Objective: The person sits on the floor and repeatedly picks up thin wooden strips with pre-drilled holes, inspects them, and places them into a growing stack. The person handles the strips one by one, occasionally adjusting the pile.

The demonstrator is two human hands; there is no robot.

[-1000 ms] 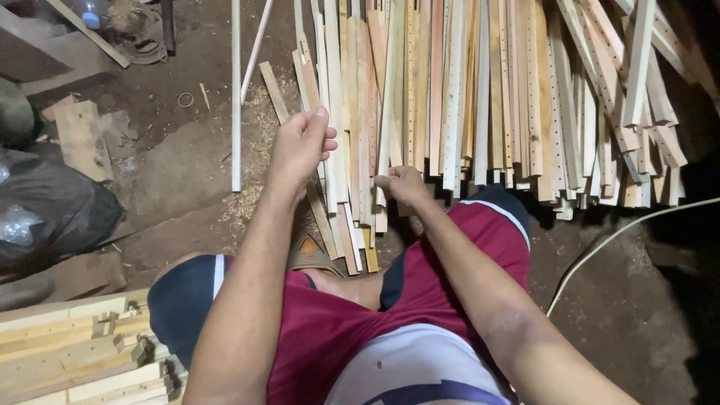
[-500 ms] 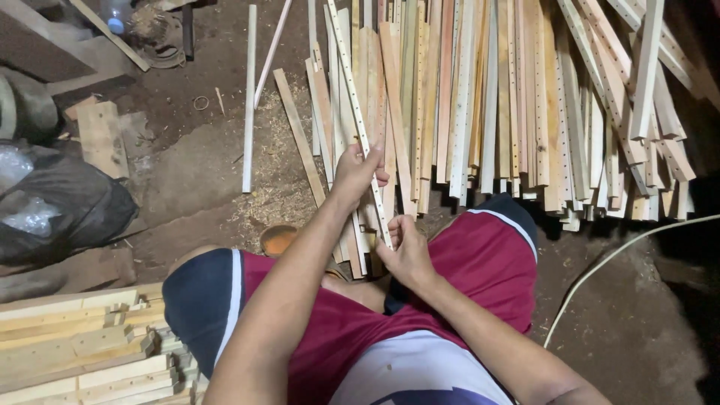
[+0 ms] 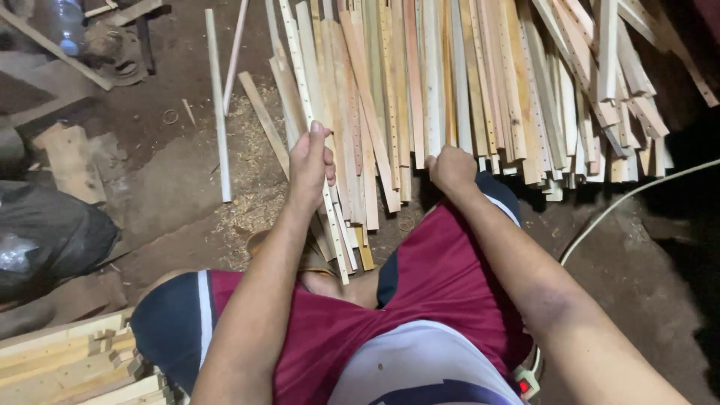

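My left hand (image 3: 311, 161) grips a long thin wooden slat with a row of small holes (image 3: 298, 71), which runs from the top of the view down to my knees. My right hand (image 3: 451, 169) is closed at the near ends of the big pile of wooden slats (image 3: 487, 82) spread on the dirt floor ahead. Whether it holds one of them I cannot tell. I am sitting, with my legs in maroon and dark blue shorts below both hands.
A single pale slat (image 3: 218, 112) lies alone to the left of the pile over sawdust. A dark plastic bag (image 3: 52, 236) sits at the left. Stacked cut wood pieces (image 3: 71, 364) are at the lower left. A white cable (image 3: 622, 202) crosses the floor on the right.
My left hand has closed on the holed slat and drawn it toward me. My right hand moved from my lap out to the ends of the pile.
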